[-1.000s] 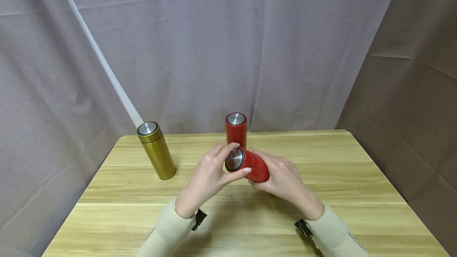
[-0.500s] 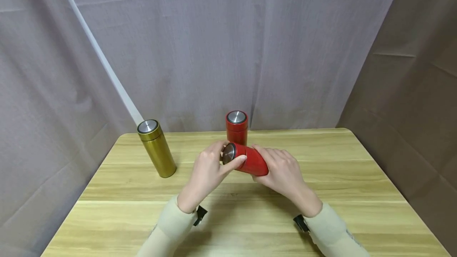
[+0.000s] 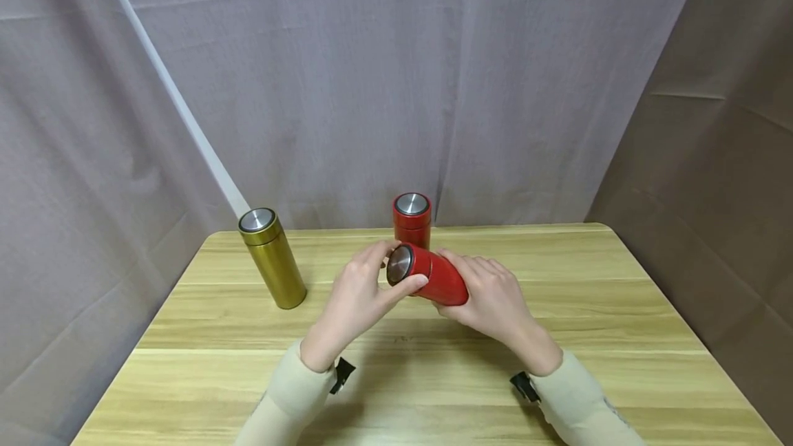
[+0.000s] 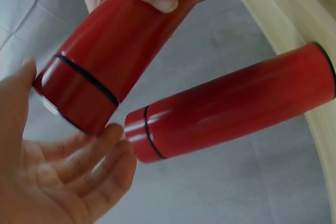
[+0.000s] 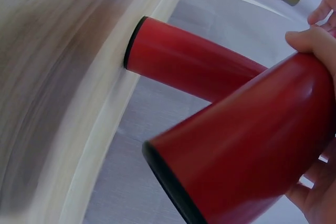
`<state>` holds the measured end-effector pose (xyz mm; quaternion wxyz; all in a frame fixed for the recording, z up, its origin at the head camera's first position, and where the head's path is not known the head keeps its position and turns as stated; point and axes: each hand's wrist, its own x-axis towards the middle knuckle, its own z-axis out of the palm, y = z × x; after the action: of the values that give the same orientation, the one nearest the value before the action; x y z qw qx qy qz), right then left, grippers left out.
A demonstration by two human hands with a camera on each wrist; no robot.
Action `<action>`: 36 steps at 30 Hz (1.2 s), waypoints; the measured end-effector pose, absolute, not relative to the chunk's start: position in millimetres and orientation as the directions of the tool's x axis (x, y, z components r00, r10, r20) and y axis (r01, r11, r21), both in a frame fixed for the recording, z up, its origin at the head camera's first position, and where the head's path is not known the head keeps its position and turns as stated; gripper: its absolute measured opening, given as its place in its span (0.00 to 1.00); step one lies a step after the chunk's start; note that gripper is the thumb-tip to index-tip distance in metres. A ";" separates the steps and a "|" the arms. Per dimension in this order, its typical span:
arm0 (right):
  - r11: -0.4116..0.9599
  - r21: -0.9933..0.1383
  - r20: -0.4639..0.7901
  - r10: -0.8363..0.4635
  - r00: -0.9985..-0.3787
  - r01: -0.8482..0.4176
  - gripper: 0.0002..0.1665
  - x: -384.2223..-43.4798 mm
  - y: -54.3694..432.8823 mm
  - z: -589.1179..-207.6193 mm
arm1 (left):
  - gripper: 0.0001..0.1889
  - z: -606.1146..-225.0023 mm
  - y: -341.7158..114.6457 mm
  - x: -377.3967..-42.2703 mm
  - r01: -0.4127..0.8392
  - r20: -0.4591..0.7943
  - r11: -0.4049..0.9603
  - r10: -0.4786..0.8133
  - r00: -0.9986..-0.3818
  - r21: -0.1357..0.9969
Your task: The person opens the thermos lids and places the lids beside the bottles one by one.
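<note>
In the head view a red thermos flask (image 3: 447, 282) with a brushed-metal disc on its lid is held tilted above the table, its lid end toward the left. My right hand (image 3: 492, 298) grips its body near the base. The thumb and fingers of my left hand (image 3: 356, 288) are around the lid (image 4: 79, 95), which sits on the flask with a thin dark seam below it. Just behind stands a second red thermos flask (image 3: 411, 229), upright, its lower part hidden by the held one. The dark base of the held flask shows in the right wrist view.
A gold thermos flask (image 3: 275, 267) stands upright at the left of the wooden table (image 3: 619, 336). Grey curtains (image 3: 347, 88) hang behind the table, and a brown cloth (image 3: 712, 157) on the right. Each wrist carries a small black device (image 3: 525, 387).
The held flask has risen slightly and its lid end has swung to the left. My left hand has shifted its fingers about the lid, while my right hand keeps its grip.
</note>
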<state>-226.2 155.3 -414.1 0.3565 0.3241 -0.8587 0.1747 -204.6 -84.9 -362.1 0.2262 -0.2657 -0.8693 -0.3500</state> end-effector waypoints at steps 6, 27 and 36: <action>0.692 -0.126 0.725 -0.425 -0.542 -0.711 0.47 -222.4 155.0 -408.9 | 0.41 -354.3 -99.7 -203.6 0.718 0.562 0.510 0.453 -0.692 0.473; 0.650 -0.151 0.715 -0.449 -0.537 -0.745 0.47 -217.5 151.8 -411.3 | 0.39 -357.3 -98.2 -201.3 0.764 0.615 0.393 0.452 -0.645 0.512; 0.650 -0.123 0.738 -0.445 -0.507 -0.750 0.47 -218.3 149.3 -410.0 | 0.30 -359.8 -82.8 -195.8 0.646 0.614 0.529 0.269 -0.742 0.550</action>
<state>-218.3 149.3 -410.0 0.3462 0.3557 -0.8397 0.2201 -195.8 -82.8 -359.8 0.2348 -0.2717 -0.8422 -0.4022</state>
